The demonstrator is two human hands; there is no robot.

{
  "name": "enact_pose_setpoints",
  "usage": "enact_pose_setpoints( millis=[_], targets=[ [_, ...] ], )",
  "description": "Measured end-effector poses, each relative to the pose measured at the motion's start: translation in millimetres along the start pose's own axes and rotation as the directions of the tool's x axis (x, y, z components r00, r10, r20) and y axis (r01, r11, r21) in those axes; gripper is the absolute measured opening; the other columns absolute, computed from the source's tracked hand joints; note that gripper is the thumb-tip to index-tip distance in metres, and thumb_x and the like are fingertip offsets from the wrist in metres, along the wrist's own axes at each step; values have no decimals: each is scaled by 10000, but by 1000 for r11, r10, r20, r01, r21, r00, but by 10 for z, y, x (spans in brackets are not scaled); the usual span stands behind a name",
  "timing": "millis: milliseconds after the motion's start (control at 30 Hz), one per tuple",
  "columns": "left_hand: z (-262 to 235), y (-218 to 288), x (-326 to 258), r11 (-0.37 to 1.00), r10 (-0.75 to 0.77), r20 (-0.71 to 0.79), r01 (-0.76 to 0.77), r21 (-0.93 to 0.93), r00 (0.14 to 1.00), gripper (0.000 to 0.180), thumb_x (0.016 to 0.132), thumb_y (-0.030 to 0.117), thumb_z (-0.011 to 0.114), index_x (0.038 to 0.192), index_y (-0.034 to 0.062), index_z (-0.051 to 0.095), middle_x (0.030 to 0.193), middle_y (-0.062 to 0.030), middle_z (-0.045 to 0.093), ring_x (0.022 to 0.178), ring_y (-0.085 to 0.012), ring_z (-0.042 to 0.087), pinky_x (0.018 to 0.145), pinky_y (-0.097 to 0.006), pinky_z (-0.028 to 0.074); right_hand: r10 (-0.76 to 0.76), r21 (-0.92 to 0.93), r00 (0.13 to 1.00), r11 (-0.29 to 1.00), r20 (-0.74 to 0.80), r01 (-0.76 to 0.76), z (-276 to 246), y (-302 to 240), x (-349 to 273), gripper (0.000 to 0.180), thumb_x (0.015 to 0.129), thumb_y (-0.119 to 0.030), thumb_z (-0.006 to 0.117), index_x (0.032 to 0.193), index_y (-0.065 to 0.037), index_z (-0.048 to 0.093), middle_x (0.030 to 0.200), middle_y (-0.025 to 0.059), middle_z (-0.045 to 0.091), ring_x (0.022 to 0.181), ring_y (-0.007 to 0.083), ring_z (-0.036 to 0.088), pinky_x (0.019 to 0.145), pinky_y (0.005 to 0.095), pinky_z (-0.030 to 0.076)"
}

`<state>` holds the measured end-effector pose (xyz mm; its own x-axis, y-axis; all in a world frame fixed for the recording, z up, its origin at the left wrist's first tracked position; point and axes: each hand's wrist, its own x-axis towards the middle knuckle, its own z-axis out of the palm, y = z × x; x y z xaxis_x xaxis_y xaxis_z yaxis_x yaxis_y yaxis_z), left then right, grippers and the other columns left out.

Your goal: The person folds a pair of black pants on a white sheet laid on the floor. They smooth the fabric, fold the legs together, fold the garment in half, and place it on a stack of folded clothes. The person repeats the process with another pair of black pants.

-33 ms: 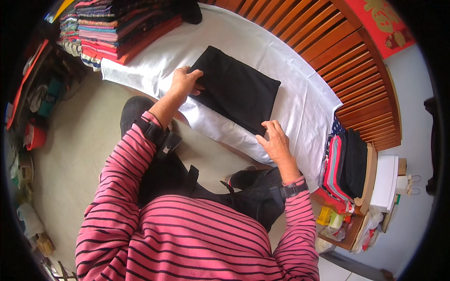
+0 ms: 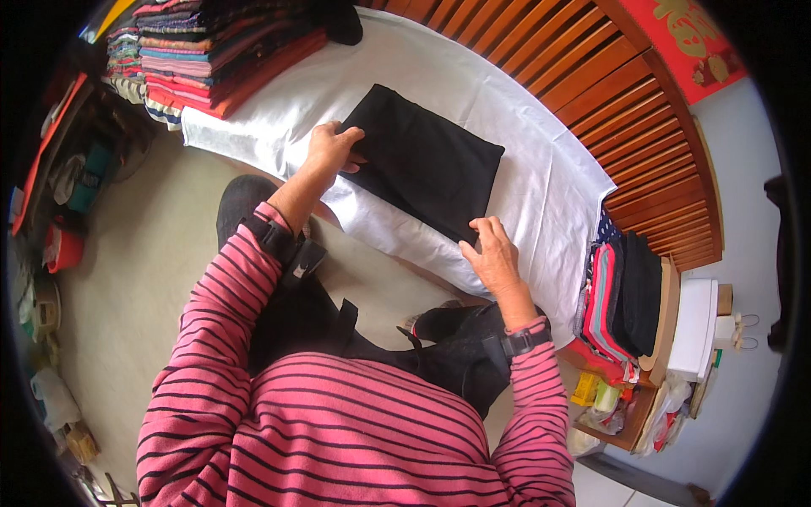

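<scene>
A folded piece of black cloth (image 2: 427, 160), probably a garment, lies flat as a rough rectangle on a white sheet (image 2: 549, 211). At its left edge, my left hand (image 2: 331, 154) grips the cloth, the thumb side on top and some fingers tucked out of sight beneath. My right hand (image 2: 494, 256) has the near right corner between thumb and fingers; the fingertips are partly hidden by the cloth's edge. Both forearms wear striped pink sleeves with black straps at the wrists.
A tall stack of folded clothes (image 2: 182, 63) stands at the far left of the sheet. Folded dark and red clothes (image 2: 629, 291) are piled at the right. A slatted wooden backrest (image 2: 608, 93) runs along the far side. My knees are below the sheet's near edge.
</scene>
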<state>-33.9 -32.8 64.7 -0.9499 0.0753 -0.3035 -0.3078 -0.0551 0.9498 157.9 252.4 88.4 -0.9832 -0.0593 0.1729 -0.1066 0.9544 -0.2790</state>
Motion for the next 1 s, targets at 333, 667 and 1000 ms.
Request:
enact_pose_setpoints(
  millis=[333, 667, 1000],
  targets=[
    [-75, -26, -13, 928, 121, -30, -102, 358, 992, 313, 855, 128, 630, 987, -153, 587, 744, -213, 667, 592, -266, 707, 481, -333, 560, -33, -258, 996, 966, -86, 10, 286, -60, -26, 309, 758, -44, 676, 976, -68, 458, 966, 146, 489, 942, 363, 584, 686, 458, 549],
    [-21, 67, -105, 727, 212, -71, -109, 678, 975, 340, 862, 178, 637, 1042, -79, 507, 932, -263, 654, 760, -370, 707, 643, -431, 570, -46, -118, 998, 992, 40, 50, -96, 5, 223, 263, 830, -87, 621, 1067, -48, 516, 1070, 165, 529, 983, 368, 573, 813, 491, 504],
    [114, -64, -61, 309, 380, 79, -207, 928, 922, 459, 866, 251, 702, 1162, -12, 471, 1086, -228, 606, 970, -401, 651, 776, -471, 531, 61, -134, 997, 989, -45, -66, 623, 529, 1115, 896, 933, -634, 475, 1496, 29, 260, 1552, 253, 261, 1446, 412, 231, 1171, 506, 212]
  ],
)
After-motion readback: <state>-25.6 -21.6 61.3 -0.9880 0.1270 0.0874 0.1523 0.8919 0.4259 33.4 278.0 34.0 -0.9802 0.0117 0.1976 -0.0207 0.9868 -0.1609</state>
